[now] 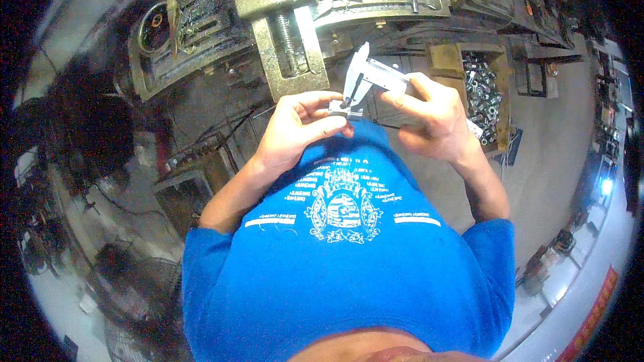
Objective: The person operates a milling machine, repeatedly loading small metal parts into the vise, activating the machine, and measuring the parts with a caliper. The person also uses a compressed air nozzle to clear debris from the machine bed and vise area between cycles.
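My left hand is closed on a small metal part, pinched between thumb and fingers in front of my chest. A silvery caliper is in my right hand, its beam gripped between thumb and fingers. The caliper's jaws point down and left and meet the small part at my left fingertips. I cannot make out exactly which face of the part lies between the jaws.
Ahead stands a greasy machine bed with slots and a vise-like slide with a screw. To the right, a box holds many small metal parts. Dark metal stands are at the left.
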A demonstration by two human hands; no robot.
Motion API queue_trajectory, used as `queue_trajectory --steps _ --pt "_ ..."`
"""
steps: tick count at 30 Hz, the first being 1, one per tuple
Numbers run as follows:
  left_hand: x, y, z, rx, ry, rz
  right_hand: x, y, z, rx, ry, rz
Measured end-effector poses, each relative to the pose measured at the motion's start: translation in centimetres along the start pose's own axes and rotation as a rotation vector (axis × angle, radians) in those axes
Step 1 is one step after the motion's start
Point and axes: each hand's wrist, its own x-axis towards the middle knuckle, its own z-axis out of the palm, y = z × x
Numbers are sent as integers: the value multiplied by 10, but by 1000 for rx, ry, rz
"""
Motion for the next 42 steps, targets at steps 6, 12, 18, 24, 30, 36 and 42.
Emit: queue_trajectory --steps 6,12,18,24,30,36,42 --pt "3 0 -1 -1 -6 11 4 4 2 -41 67 -42" --pt "10 1 -4 -18 -14 24 1 13 -15 -108 199 46" --pt "16 1 -2 5 -29 -1 -3 11 -9 -196 87 37" --pt "18 -1 -6 11 -41 -10 -3 8 1 -155 72 33" --pt "12 3 -1 21 -92 -10 -5 12 1 -171 95 71" --pt "16 0 -4 -28 -75 39 -6 2 -4 -172 90 17" --pt "8 2 -2 -25 -117 56 -6 0 -4 -150 88 56"
